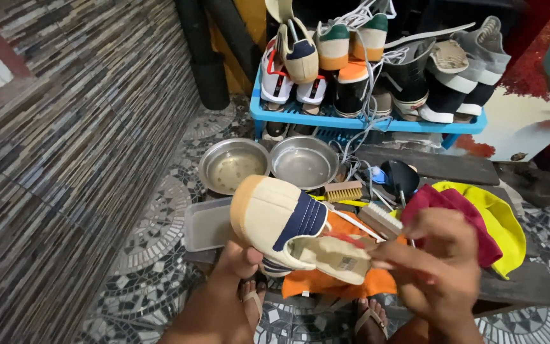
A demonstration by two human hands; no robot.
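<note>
Between both hands' grip, cream sneaker (281, 223), tongue rightward.

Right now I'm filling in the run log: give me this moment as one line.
left hand: holds cream sneaker | right hand: pulls its tongue | beneath: orange cloth | behind: two metal bowls

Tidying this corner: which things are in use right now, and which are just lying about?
In use: cream sneaker, held by left hand; its tongue, pinched by right hand.

Lying about: two metal bowls, brushes, cloths, shoe rack.
</note>
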